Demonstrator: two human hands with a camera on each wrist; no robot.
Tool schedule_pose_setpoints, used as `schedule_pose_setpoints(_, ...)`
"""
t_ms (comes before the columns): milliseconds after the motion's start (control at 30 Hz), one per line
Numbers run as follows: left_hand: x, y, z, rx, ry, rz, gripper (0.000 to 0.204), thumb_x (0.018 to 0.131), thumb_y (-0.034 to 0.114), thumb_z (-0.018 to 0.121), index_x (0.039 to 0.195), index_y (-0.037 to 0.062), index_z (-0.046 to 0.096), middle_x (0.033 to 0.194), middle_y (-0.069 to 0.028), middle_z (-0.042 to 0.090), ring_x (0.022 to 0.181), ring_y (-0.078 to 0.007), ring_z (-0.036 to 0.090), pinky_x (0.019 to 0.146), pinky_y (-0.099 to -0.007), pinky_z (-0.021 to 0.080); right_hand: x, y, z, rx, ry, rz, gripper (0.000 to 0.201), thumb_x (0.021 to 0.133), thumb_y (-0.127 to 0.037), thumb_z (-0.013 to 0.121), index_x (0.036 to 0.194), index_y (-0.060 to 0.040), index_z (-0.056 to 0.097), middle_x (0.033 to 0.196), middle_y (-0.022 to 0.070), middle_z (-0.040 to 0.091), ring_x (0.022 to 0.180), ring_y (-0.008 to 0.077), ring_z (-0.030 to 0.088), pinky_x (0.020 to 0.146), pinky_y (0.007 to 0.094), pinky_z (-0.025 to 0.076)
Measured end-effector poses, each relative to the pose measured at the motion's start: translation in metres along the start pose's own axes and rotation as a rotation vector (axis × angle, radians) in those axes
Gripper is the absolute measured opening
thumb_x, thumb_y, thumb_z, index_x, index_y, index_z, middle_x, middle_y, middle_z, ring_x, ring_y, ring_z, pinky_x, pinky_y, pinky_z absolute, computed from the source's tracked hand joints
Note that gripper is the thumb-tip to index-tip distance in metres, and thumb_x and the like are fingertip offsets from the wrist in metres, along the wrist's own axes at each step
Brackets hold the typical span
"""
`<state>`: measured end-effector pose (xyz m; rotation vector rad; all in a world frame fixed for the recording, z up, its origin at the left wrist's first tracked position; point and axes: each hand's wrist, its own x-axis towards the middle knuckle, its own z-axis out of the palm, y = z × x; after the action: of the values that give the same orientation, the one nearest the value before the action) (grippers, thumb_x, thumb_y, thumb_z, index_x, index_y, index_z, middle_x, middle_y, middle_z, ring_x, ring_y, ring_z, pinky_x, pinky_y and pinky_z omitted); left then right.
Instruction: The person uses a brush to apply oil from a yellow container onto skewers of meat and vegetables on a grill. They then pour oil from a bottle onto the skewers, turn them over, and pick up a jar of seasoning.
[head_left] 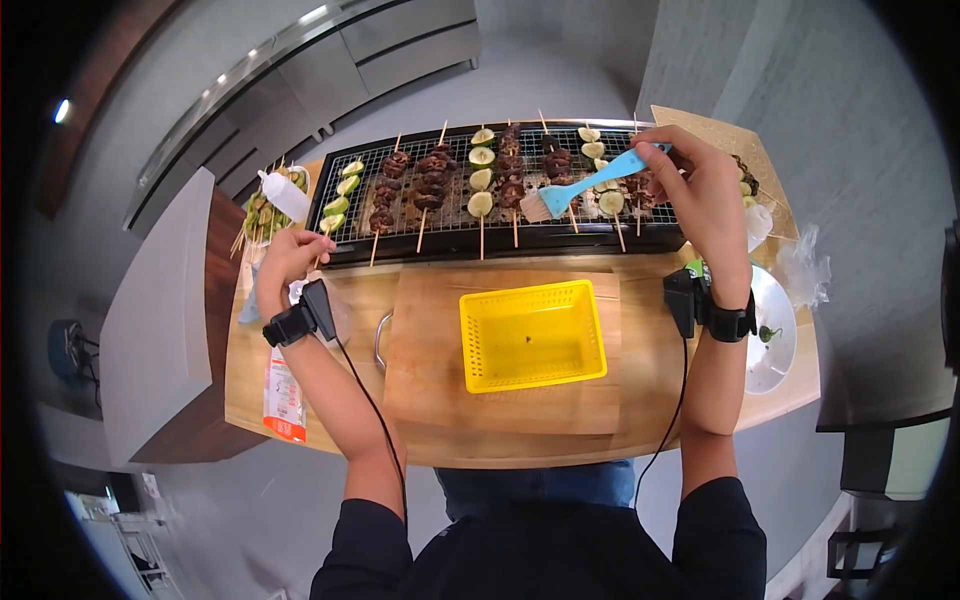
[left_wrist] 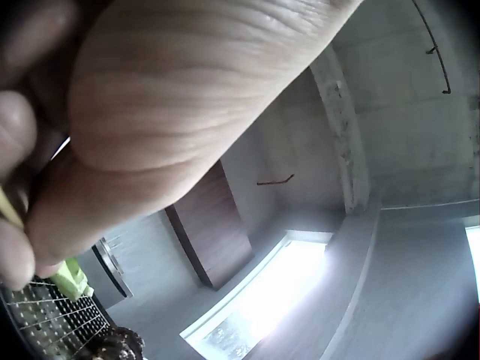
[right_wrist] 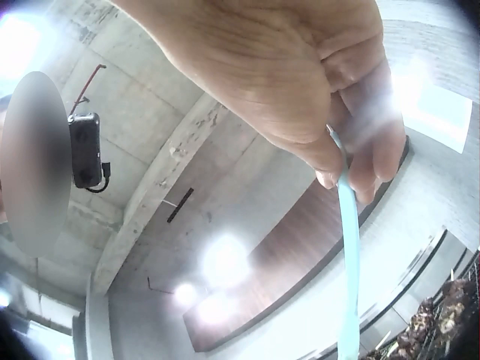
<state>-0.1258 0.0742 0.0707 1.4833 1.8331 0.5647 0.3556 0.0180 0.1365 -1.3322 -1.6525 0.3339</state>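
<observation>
I count about ten skewers on the grill (head_left: 400,232), one yellow basket (head_left: 532,335) on the board, and one blue basting brush (head_left: 590,180). My right hand (head_left: 700,185) pinches the brush handle; its long axis slants across the grill, bristles pointing down-left onto the meat. My left hand (head_left: 288,258) pinches a skewer stick (head_left: 322,252) at the grill's left end.

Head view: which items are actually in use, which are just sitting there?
In use:
- right hand gripping the light blue basting brush
- left hand pinching a thin wooden skewer stick
- meat and vegetable skewers on the black wire-grate grill

Lying about:
- yellow perforated plastic basket
- wooden cutting board
- white squeeze bottle
- white plate
</observation>
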Motion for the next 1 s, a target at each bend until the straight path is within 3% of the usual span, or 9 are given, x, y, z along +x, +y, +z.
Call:
schedule_pose_setpoints(167,0.001,-0.001,-0.003,-0.041,0.061,0.077,0.02,0.094,0.019,0.06,0.096,0.0025,0.071,0.068,0.0014,0.065,0.045,-0.0029,0.04,0.042,-0.0213,0.03,0.0,0.003,0.003,0.046,0.016,-0.016,0.017,0.093,-0.016,0.063,0.101,-0.0012,0.068,0.059,0.0051,0.06,0.051,0.0101,0.056,0.05,0.0252,0.042)
schedule_pose_setpoints(433,-0.027,0.054,0.015,-0.185,0.158,0.357,0.024,0.094,0.019,0.062,0.099,-0.0021,0.071,0.069,-0.0019,0.068,0.053,-0.0007,0.038,0.05,-0.0201,0.03,0.001,0.003,0.002,0.049,0.051,0.005,0.018,0.093,-0.018,0.063,0.101,-0.0024,0.068,0.059,0.0044,0.06,0.052,0.0085,0.056,0.049,0.0241,0.041)
schedule_pose_setpoints(500,-0.035,0.072,0.024,-0.092,0.138,0.392,0.025,0.094,0.02,0.062,0.099,-0.0024,0.071,0.069,-0.0026,0.069,0.055,-0.0013,0.042,0.051,-0.0209,0.031,0.002,0.004,0.003,0.002,0.072,-0.02,0.019,0.093,-0.02,0.063,0.1,-0.0032,0.069,0.059,0.0043,0.061,0.052,0.0089,0.057,0.05,0.0242,0.04)
schedule_pose_setpoints(533,-0.037,0.078,0.029,-0.101,0.116,0.421,0.024,0.094,0.02,0.062,0.098,-0.0022,0.071,0.069,-0.0036,0.069,0.058,-0.0029,0.05,0.055,-0.0206,0.037,0.003,0.007,0.004,0.008,0.066,-0.029,0.02,0.094,-0.022,0.063,0.1,-0.0039,0.069,0.059,0.0041,0.061,0.053,0.0093,0.058,0.05,0.0245,0.04)
schedule_pose_setpoints(667,-0.041,0.099,0.048,-0.107,0.025,0.465,0.023,0.093,0.018,0.062,0.098,-0.0035,0.07,0.069,-0.0044,0.069,0.066,-0.0064,0.061,0.064,-0.0225,0.046,0.002,0.004,0.001,-0.009,0.067,-0.033,0.02,0.093,-0.023,0.063,0.1,-0.0042,0.069,0.06,0.0042,0.061,0.056,0.0087,0.06,0.052,0.0239,0.042)
schedule_pose_setpoints(767,-0.04,0.104,0.067,-0.177,-0.019,0.544,0.023,0.092,0.016,0.063,0.098,-0.0043,0.07,0.069,-0.005,0.07,0.064,-0.0064,0.061,0.062,-0.023,0.046,0.001,-0.001,-0.002,0.026,0.064,-0.042,0.02,0.093,-0.022,0.065,0.101,-0.0037,0.069,0.063,0.0041,0.062,0.058,0.0079,0.061,0.055,0.0221,0.044)
schedule_pose_setpoints(933,-0.045,0.121,0.09,-0.038,-0.012,0.588,0.021,0.087,0.017,0.065,0.094,-0.0005,0.074,0.067,-0.0054,0.07,0.061,-0.006,0.061,0.056,-0.0227,0.044,0.0,-0.007,-0.009,0.086,0.06,0.02,0.018,0.093,-0.012,0.064,0.104,0.0017,0.068,0.072,0.003,0.063,0.067,0.0066,0.061,0.063,0.021,0.052)
schedule_pose_setpoints(1000,-0.048,0.127,0.093,-0.015,-0.016,0.576,0.021,0.087,0.015,0.066,0.093,-0.0032,0.073,0.068,-0.0053,0.07,0.063,-0.0072,0.062,0.061,-0.0233,0.046,-0.001,-0.004,-0.01,0.099,0.053,0.025,0.018,0.093,-0.01,0.064,0.105,0.0023,0.068,0.075,0.004,0.065,0.069,0.0075,0.063,0.067,0.0218,0.055)
